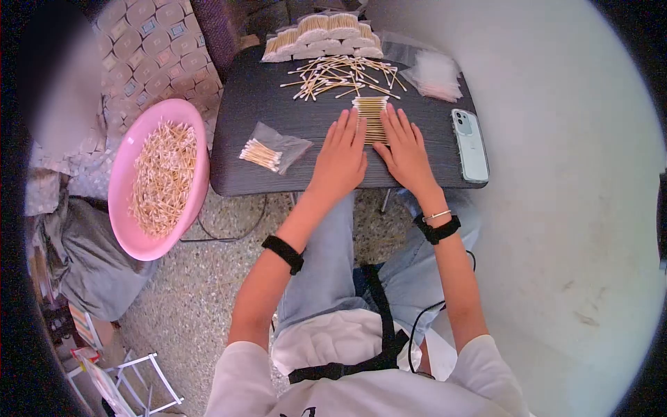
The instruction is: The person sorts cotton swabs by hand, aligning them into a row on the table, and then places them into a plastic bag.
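A neat row of cotton swabs lies side by side on the dark table, their wooden sticks running across between my hands. My left hand rests flat along the row's left ends, fingers stretched out. On the opposite side, my right hand lies with its fingers extended over the right ends and its thumb angled toward the near end. Both hands partly cover the white tips. Just beyond the row is a loose, criss-crossed pile of swabs. Left of my left hand, a small bunch of swabs sits at a clear plastic bag.
Packed swab bundles are stacked at the table's far edge. Clear plastic bags lie at the far right, with a phone nearer me. A pink basin full of swabs stands left of the table. A pale wall rises at right.
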`<state>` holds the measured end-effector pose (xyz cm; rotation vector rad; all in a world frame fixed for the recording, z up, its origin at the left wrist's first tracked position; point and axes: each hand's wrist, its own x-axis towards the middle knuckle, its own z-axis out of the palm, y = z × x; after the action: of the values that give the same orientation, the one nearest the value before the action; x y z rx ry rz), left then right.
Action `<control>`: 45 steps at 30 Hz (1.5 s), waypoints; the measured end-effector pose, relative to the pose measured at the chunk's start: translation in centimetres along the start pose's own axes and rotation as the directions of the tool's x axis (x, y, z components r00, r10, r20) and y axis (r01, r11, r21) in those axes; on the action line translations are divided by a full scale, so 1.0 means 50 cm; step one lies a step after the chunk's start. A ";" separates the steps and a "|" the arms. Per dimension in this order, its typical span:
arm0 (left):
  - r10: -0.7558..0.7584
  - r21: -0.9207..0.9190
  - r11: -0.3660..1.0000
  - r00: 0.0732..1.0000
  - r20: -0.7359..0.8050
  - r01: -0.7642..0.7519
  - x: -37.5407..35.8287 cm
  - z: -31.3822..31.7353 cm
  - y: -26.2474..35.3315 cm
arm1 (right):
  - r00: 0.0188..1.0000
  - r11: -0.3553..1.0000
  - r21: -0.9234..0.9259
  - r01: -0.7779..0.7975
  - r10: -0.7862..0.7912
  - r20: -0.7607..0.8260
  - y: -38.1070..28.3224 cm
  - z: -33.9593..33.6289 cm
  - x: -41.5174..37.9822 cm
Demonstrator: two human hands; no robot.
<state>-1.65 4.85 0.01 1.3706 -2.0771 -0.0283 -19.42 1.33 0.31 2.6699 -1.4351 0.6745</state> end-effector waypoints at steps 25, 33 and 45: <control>0.069 0.015 0.998 0.998 -0.001 -0.069 0.022 0.022 -0.010 | 0.992 0.991 0.054 0.121 -0.119 -0.050 0.002 0.004 0.010; 0.086 0.005 0.996 0.996 -0.029 -0.086 0.013 0.045 -0.027 | 0.994 0.985 0.138 0.099 -0.091 -0.067 -0.002 0.006 0.001; 0.174 0.192 0.964 0.983 0.056 -0.182 -0.032 0.006 0.009 | 0.977 0.972 -0.118 0.203 -0.209 -0.041 -0.057 -0.028 -0.041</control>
<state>-1.76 6.27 -0.85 1.2983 -2.2780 0.2344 -18.63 4.89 1.24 2.6417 -1.1256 0.6211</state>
